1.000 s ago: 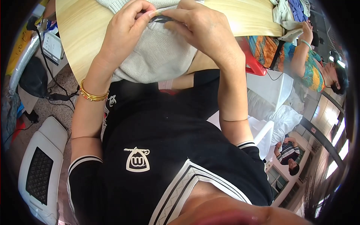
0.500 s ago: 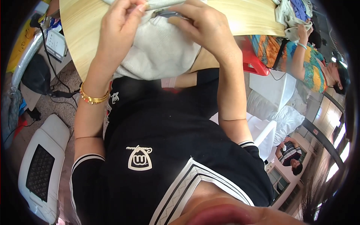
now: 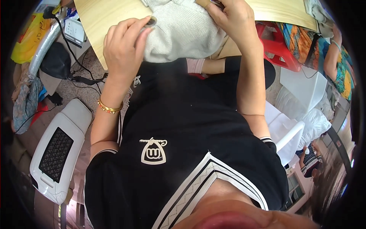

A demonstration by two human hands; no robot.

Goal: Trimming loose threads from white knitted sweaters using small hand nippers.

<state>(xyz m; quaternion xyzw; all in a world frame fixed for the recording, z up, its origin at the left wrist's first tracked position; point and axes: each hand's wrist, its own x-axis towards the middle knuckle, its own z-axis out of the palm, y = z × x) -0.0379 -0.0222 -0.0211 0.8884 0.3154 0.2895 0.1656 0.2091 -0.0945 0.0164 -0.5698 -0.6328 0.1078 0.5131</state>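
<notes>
A light grey knitted garment (image 3: pixel 183 36) lies on the pale wood-look table and hangs over its near edge. My left hand (image 3: pixel 124 45), with gold bangles on the wrist, is at the garment's left side. Its thumb and fingers are closed on a small dark round piece (image 3: pixel 151 21), like a button, against the knit. My right hand (image 3: pixel 238 19) is at the garment's far right side, partly cut off by the upper edge of the view. Its fingers are closed around something small and dark, too cut off to name.
The wooden table (image 3: pixel 97 23) spans the top. At the right are a red plastic stool (image 3: pixel 280 49), a white box (image 3: pixel 301 86), plastic bags (image 3: pixel 314 124) and a co-worker's arm (image 3: pixel 331 63). At the left are black cables (image 3: pixel 70 53) and a white machine-like casing (image 3: pixel 76 114).
The view has shifted. My hands have moved apart: the right has gone up and away with the grey metal tool no longer clearly visible, while the left now shows a dark round piece.
</notes>
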